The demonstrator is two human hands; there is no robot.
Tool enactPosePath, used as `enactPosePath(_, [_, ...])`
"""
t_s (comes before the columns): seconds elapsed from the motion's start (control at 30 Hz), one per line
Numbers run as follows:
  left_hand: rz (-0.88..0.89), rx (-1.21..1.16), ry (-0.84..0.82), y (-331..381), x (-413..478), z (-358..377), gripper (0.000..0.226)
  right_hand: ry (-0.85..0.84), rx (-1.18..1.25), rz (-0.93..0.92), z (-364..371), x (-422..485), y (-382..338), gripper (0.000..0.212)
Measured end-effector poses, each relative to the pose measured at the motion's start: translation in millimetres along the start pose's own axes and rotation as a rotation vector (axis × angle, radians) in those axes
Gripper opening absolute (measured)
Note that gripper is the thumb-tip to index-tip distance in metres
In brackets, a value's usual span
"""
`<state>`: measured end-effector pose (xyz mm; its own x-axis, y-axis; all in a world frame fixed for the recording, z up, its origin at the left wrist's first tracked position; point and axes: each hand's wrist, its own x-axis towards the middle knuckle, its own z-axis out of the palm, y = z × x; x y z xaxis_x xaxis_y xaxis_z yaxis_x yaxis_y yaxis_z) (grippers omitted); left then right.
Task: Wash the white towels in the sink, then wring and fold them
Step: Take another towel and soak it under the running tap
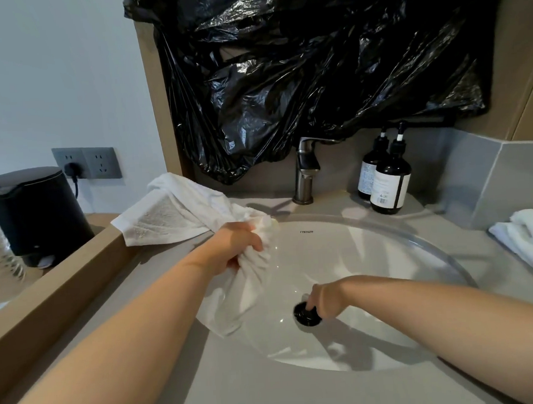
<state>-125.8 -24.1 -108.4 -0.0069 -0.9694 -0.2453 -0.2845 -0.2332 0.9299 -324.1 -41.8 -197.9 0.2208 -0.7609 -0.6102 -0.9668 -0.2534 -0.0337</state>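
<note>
Leakage threatens if the right hand (322, 298), curled on the round black drain stopper (304, 319), seats it crooked while the left hand (230, 247) clamps the bunched white terry towel (178, 213) over the white ceramic sink (372, 273) at its left rim.

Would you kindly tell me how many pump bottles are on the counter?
2. The front pump bottle stands right of the faucet; the rear pump bottle is just behind it, partly hidden.

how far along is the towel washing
Nothing looks done: the white oval sink basin looks dry. In hand: left grip holds a bunched white towel, right grip holds the black round drain stopper. Left: washing, wringing, folding, also the second white towel at right.
</note>
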Motion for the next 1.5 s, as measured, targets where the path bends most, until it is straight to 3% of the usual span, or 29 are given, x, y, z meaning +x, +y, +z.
enactPosePath(0.17, [-0.008, 0.087, -0.126, -1.1, 1.6, 4.1, 0.039, -0.095, -0.048, 0.068, 8.9, 19.0, 10.5, 0.038])
enactPosePath(0.27, [-0.022, 0.063, -0.176, 2.3, -0.9, 8.2, 0.056, -0.15, 0.077, 0.059, 5.7, 14.9, 12.7, 0.047])
enactPosePath(0.33, [-0.029, 0.039, -0.211, 2.0, -2.0, 8.6, 0.05, -0.168, 0.162, 0.073, 8.6, 15.4, 14.3, 0.042])
enactPosePath(0.43, [-0.009, 0.029, -0.186, -0.4, 1.7, 10.4, 0.04, -0.077, 0.251, 0.081, 13.8, 23.2, 12.1, 0.025])
enactPosePath(0.57, [0.053, 0.035, -0.093, 3.2, 3.0, 23.9, 0.052, 0.217, 0.048, 0.048, 19.7, 31.5, 3.0, 0.049])
enactPosePath(0.7, [0.062, 0.03, -0.073, 2.4, 3.5, 24.6, 0.052, 0.374, 0.061, 0.083, 15.6, 36.1, 1.9, 0.033])
enactPosePath(0.83, [0.03, 0.05, -0.064, -2.7, 7.5, 19.8, 0.052, 0.379, 0.187, 0.113, 16.1, 43.0, 15.2, 0.031])
enactPosePath(0.97, [0.042, 0.03, -0.044, -2.5, 9.3, 21.7, 0.045, 0.352, 0.213, 0.088, 19.8, 45.0, 11.5, 0.046])
enactPosePath(1.33, [0.062, 0.046, -0.02, -2.9, 7.6, 21.9, 0.044, 0.355, 0.249, 0.057, 8.0, 35.9, 7.1, 0.022])
enactPosePath(1.43, [0.08, -0.056, 0.005, 1.4, 6.0, 23.7, 0.045, 0.593, 0.494, 0.011, -28.0, 21.5, 5.7, 0.022])
enactPosePath(1.5, [0.102, -0.234, 0.03, 5.8, 5.5, 31.0, 0.044, 0.753, 0.994, 0.027, -67.3, 0.5, 10.7, 0.014])
